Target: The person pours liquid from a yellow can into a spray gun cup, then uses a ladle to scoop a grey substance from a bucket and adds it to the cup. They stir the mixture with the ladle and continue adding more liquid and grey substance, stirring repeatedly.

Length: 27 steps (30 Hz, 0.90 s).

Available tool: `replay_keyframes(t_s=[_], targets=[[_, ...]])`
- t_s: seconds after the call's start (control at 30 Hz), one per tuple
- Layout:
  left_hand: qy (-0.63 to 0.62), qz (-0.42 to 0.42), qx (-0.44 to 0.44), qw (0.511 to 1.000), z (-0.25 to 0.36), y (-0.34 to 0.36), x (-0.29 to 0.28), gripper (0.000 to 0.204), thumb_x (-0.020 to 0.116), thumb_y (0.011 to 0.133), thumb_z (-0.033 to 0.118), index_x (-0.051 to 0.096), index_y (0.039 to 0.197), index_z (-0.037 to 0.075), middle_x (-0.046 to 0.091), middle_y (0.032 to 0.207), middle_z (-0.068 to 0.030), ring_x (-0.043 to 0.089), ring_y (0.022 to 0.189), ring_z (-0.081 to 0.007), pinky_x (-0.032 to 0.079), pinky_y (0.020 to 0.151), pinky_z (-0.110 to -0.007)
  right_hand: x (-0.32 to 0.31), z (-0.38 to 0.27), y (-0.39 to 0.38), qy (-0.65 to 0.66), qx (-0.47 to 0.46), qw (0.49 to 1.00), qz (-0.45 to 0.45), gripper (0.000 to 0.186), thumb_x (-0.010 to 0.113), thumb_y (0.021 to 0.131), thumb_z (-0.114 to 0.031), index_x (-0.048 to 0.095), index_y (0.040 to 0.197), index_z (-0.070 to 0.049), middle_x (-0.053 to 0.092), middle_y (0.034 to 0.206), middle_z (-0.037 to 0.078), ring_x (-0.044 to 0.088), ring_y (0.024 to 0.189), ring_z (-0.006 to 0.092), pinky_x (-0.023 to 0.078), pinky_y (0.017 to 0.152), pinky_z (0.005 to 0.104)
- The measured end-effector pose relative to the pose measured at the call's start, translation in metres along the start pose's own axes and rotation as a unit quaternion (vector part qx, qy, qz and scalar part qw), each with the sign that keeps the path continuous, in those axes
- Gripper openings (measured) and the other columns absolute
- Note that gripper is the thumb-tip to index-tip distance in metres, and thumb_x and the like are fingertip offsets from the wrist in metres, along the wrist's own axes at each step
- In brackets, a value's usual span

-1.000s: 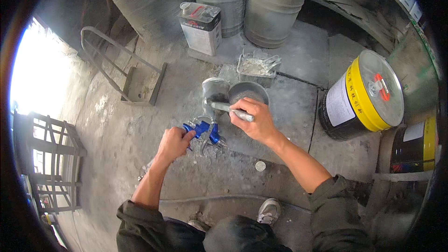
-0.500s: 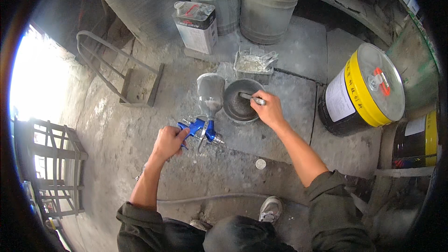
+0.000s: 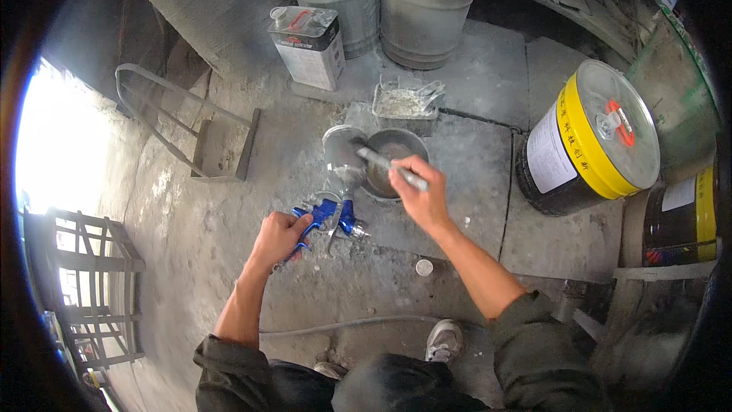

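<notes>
My left hand (image 3: 280, 241) is closed around the grip of a blue spray gun (image 3: 326, 212). The gun's grey cup (image 3: 340, 160) stands up with its open top facing me. In my right hand (image 3: 422, 192) is a brush (image 3: 387, 163) with a grey handle, pinched in the fingers. Its dark bristle end reaches to the mouth of the cup, but I cannot tell whether it touches the inside. Right beside the cup sits a dark round bowl (image 3: 416, 146), partly covered by the brush and my right hand.
Behind the bowl lies a crusted tray (image 3: 404, 113). A rectangular solvent can (image 3: 313, 69) and two grey drums (image 3: 427, 19) stand beyond it. To the right is a black-and-yellow drum (image 3: 545, 156). A metal frame (image 3: 248, 145) lies left; a hose (image 3: 335, 326) crosses the floor near my feet.
My right hand has lifted the brush out of the bowl and moved it left to the spray gun's cup. My left hand still holds the gun in nearly the same place.
</notes>
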<state>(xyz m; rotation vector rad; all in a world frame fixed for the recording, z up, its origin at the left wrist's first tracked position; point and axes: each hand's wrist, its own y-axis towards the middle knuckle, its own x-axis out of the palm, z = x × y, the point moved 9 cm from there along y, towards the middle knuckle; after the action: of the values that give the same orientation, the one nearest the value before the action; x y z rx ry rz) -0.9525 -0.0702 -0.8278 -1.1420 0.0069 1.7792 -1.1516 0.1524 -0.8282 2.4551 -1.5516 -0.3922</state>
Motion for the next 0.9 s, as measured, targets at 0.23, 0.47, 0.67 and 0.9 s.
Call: replay_keyframes(t_s=[0.23, 0.47, 0.67, 0.9], targets=[[-0.080, 0.004, -0.033, 0.996, -0.010, 0.005, 0.004, 0.054, 0.061, 0.098, 0.040, 0.068, 0.067, -0.003, 0.060, 0.052, -0.0076, 0.059, 0.044, -0.0142, 0.045, 0.045, -0.032, -0.005, 0.010, 0.005, -0.017, 0.036, 0.999, 0.018, 0.015, 0.071, 0.091, -0.013, 0.070, 0.099, 0.000, 0.068, 0.079, 0.002, 0.062, 0.073, 0.0060, 0.047, 0.062, 0.0233], [-0.205, -0.027, -0.058, 0.977, -0.009, 0.012, 0.014, 0.052, 0.059, 0.100, 0.043, 0.067, 0.076, -0.003, 0.060, 0.059, -0.0073, 0.056, 0.042, -0.0147, 0.042, 0.040, -0.030, -0.001, -0.010, -0.021, 0.003, -0.028, 0.999, 0.029, 0.014, 0.071, 0.089, -0.010, 0.069, 0.100, -0.001, 0.070, 0.083, 0.007, 0.066, 0.077, 0.0115, 0.051, 0.067, 0.0265], [-0.237, -0.048, -0.068, 0.968, -0.018, 0.008, 0.019, 0.051, 0.058, 0.100, 0.043, 0.067, 0.081, -0.003, 0.061, 0.063, -0.0069, 0.056, 0.043, -0.0144, 0.041, 0.039, -0.029, 0.011, -0.030, -0.020, 0.013, -0.116, 0.993, 0.010, 0.013, 0.072, 0.088, -0.010, 0.068, 0.096, -0.001, 0.068, 0.076, 0.007, 0.066, 0.069, 0.0146, 0.050, 0.063, 0.0290], [-0.200, -0.021, -0.075, 0.977, -0.018, 0.008, 0.006, 0.052, 0.059, 0.100, 0.044, 0.069, 0.080, -0.003, 0.063, 0.063, -0.0079, 0.057, 0.043, -0.0146, 0.042, 0.039, -0.030, -0.011, 0.063, 0.015, -0.243, 0.035, 0.968, -0.042, 0.016, 0.071, 0.084, -0.019, 0.070, 0.094, -0.007, 0.070, 0.079, 0.014, 0.069, 0.074, 0.0320, 0.053, 0.067, 0.0364]])
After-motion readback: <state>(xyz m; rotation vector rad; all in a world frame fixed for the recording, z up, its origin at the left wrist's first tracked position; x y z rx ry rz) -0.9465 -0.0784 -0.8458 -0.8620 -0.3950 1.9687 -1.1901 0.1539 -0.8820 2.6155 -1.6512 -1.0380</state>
